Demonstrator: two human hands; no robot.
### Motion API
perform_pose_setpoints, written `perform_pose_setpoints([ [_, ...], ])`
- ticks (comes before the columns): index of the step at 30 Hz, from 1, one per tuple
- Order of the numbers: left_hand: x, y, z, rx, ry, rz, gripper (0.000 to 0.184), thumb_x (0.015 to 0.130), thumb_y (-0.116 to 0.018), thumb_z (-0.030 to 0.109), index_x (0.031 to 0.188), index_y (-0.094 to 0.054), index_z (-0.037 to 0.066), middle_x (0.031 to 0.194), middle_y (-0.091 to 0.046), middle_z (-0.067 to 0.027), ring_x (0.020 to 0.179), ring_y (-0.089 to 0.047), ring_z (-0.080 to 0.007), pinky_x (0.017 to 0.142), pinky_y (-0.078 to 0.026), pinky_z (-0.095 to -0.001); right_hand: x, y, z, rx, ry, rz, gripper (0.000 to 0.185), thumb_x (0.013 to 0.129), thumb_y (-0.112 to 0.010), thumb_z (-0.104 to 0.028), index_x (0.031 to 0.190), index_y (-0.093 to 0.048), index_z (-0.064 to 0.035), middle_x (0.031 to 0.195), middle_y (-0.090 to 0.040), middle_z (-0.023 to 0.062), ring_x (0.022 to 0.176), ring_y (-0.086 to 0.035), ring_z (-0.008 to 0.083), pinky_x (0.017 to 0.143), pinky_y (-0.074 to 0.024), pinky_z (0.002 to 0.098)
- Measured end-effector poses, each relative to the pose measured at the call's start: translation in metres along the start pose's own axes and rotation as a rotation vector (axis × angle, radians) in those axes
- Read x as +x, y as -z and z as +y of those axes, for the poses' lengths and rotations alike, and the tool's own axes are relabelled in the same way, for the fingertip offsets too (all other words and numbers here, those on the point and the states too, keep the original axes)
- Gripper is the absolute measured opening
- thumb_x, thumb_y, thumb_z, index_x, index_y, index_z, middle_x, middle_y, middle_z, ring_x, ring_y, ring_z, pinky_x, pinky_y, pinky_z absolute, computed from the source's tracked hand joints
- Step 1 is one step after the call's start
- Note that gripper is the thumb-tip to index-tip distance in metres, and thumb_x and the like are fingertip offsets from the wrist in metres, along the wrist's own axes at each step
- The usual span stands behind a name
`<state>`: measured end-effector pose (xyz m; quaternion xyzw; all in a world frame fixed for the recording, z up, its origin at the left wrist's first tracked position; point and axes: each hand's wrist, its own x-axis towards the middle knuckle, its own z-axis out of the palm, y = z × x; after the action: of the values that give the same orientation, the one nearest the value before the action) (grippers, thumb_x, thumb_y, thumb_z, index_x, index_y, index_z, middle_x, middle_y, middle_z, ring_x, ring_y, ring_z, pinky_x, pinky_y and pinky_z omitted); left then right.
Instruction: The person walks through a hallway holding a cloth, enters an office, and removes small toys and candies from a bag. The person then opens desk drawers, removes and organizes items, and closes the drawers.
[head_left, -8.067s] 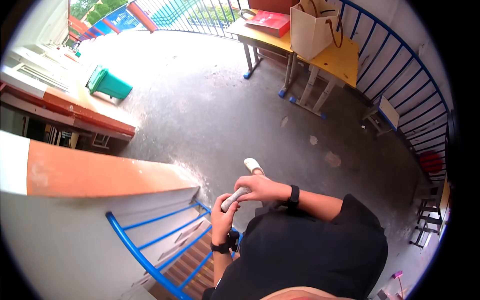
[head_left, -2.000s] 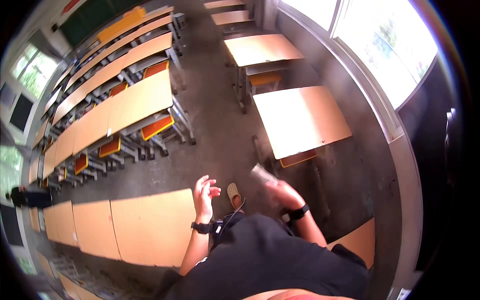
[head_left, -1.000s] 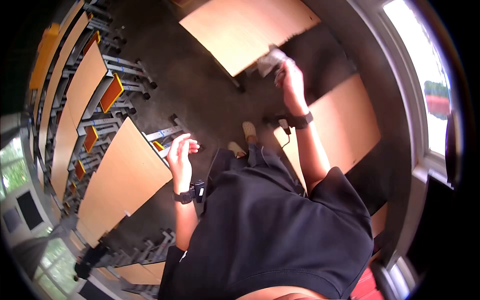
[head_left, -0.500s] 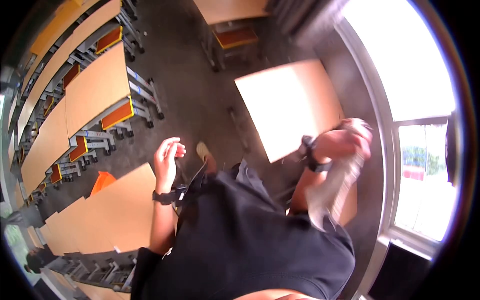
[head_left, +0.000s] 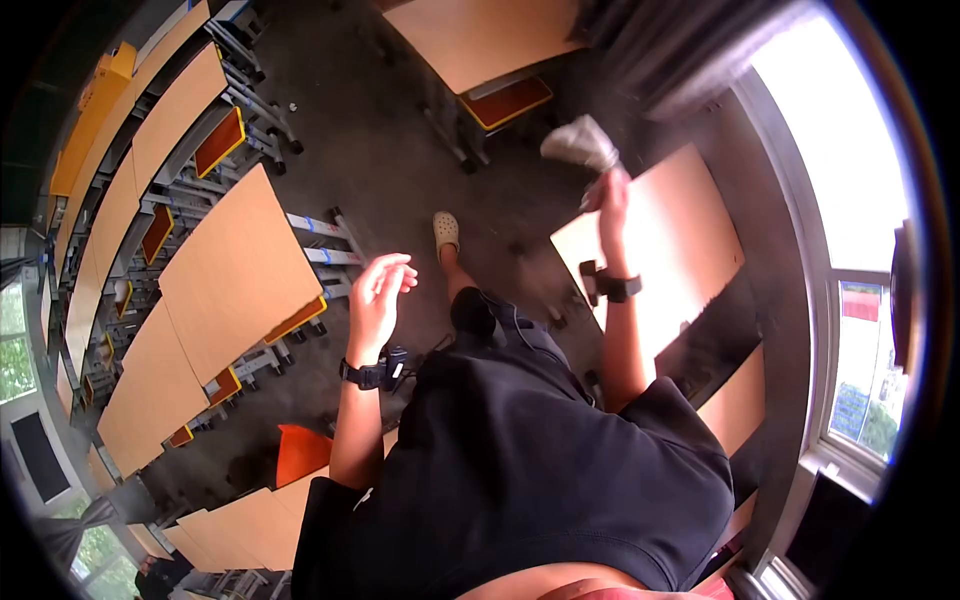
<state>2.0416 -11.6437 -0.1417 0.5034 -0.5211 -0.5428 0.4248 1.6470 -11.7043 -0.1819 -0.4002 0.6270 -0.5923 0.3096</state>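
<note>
My right hand (head_left: 612, 210) is closed around a whitish-grey cloth (head_left: 582, 143), which sticks out past the fingers and is slightly blurred. This hand is raised over the left side of a light wooden desk (head_left: 690, 235) by the window; I cannot tell whether the cloth touches anything. My left hand (head_left: 375, 300) hangs in the air with loosely bent, parted fingers and nothing in it. Black bands circle both wrists, the left one (head_left: 365, 374) with a small dark device attached.
Rows of wooden desks (head_left: 235, 275) with red-brown, yellow-edged stools (head_left: 220, 142) line the left. Ahead stands another desk (head_left: 485, 35). A grey curtain (head_left: 690, 60) and windows run along the right wall. An orange item (head_left: 302, 452) sits behind me at left; my clog (head_left: 446, 232) is on the floor.
My right hand has swung forward and left from the window side of the desk. The cloth, which trailed back toward me, now points ahead. The view has shifted along the desk rows.
</note>
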Motion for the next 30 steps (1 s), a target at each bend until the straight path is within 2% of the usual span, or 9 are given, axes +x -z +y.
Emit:
perform_pose_setpoints([
  [6, 0.112, 0.062, -0.001, -0.009, 0.091, 0.075, 0.024, 0.108, -0.053, 0.015, 0.121, -0.065, -0.002, 0.1, -0.071, -0.0086, 0.089, -0.068, -0.0143, 0.08, -0.054, -0.027, 0.092, -0.088, -0.161, 0.133, 0.878, 0.535, 0.032, 0.108, -0.045, -0.028, 0.093, -0.063, -0.0064, 0.072, -0.058, 0.0076, 0.061, -0.055, 0.0197, 0.057, -0.0441, 0.0375],
  [11, 0.184, 0.125, 0.022, 0.052, 0.125, 0.193, 0.022, 0.107, -0.055, 0.014, 0.119, -0.066, -0.001, 0.099, -0.071, -0.007, 0.09, -0.067, -0.0125, 0.082, -0.053, -0.0265, 0.146, -0.159, -0.154, 0.141, 1.1, 0.682, 0.026, 0.104, -0.048, -0.023, 0.096, -0.065, -0.0064, 0.079, -0.062, 0.0111, 0.068, -0.061, 0.0241, 0.06, -0.0481, 0.0418],
  [14, 0.215, 0.161, 0.018, -0.033, 0.167, 0.278, 0.021, 0.107, -0.055, 0.014, 0.119, -0.066, 0.0, 0.099, -0.071, -0.0067, 0.09, -0.067, -0.0122, 0.083, -0.053, -0.0263, 0.19, -0.228, -0.06, -0.116, 0.872, 0.525, 0.023, 0.102, -0.05, -0.021, 0.098, -0.067, -0.0064, 0.084, -0.065, 0.0133, 0.072, -0.064, 0.0267, 0.062, -0.0504, 0.0444],
  [18, 0.27, 0.21, -0.005, -0.096, 0.218, 0.332, 0.022, 0.106, -0.054, 0.013, 0.118, -0.067, -0.001, 0.097, -0.072, -0.008, 0.087, -0.068, -0.0138, 0.08, -0.054, -0.028, 0.269, -0.329, 0.192, -1.082, 0.299, -0.216, 0.02, 0.099, -0.052, -0.018, 0.1, -0.068, -0.0064, 0.09, -0.069, 0.0161, 0.078, -0.068, 0.0303, 0.064, -0.0535, 0.0478],
  [21, 0.335, 0.247, -0.022, -0.04, 0.22, 0.345, 0.02, 0.106, -0.053, 0.011, 0.116, -0.067, 0.0, 0.095, -0.072, -0.0081, 0.086, -0.069, -0.0143, 0.078, -0.056, -0.0281, 0.333, -0.392, 0.404, -1.706, 1.072, -0.169, 0.018, 0.096, -0.054, -0.015, 0.102, -0.07, -0.0064, 0.094, -0.072, 0.0182, 0.082, -0.071, 0.0329, 0.066, -0.0559, 0.0504],
  [25, 0.425, 0.307, -0.026, -0.044, 0.2, 0.39, 0.018, 0.102, -0.058, 0.011, 0.111, -0.07, 0.001, 0.093, -0.074, -0.007, 0.084, -0.07, -0.0135, 0.078, -0.056, -0.028, 0.383, -0.493, 0.169, -0.448, -0.362, -0.505, 0.026, 0.1, -0.046, -0.022, 0.089, -0.064, -0.0068, 0.08, -0.069, 0.0124, 0.07, -0.063, 0.0293, 0.065, -0.0529, 0.0464],
  [27, 0.49, 0.334, 0.001, -0.02, 0.196, 0.399, 0.017, 0.099, -0.061, 0.011, 0.109, -0.071, 0.001, 0.092, -0.074, -0.0078, 0.084, -0.071, -0.0143, 0.079, -0.056, -0.0287, 0.438, -0.543, 0.145, -0.694, 0.218, -0.408, 0.031, 0.101, -0.045, -0.025, 0.086, -0.065, -0.006, 0.08, -0.068, 0.0085, 0.073, -0.062, 0.022, 0.066, -0.0514, 0.0379],
  [28, 0.516, 0.345, 0.021, 0.091, 0.12, 0.352, 0.019, 0.1, -0.061, 0.013, 0.111, -0.071, 0.002, 0.093, -0.075, -0.0095, 0.086, -0.072, -0.0163, 0.08, -0.056, -0.0302, 0.481, -0.569, 0.126, -0.483, -0.145, -0.414, 0.032, 0.104, -0.044, -0.025, 0.09, -0.066, -0.0071, 0.076, -0.063, 0.0025, 0.072, -0.058, 0.0137, 0.067, -0.0482, 0.0302],
  [30, 0.573, 0.372, 0.064, 0.15, 0.051, 0.25, 0.021, 0.1, -0.061, 0.015, 0.113, -0.072, 0.003, 0.097, -0.076, -0.0117, 0.089, -0.073, -0.0176, 0.081, -0.057, -0.0316, 0.518, -0.61, 0.012, -0.242, 0.038, -0.353, 0.039, 0.107, -0.042, -0.031, 0.103, -0.067, -0.0015, 0.086, -0.066, 0.0202, 0.08, -0.065, 0.0298, 0.069, -0.0501, 0.0448],
])
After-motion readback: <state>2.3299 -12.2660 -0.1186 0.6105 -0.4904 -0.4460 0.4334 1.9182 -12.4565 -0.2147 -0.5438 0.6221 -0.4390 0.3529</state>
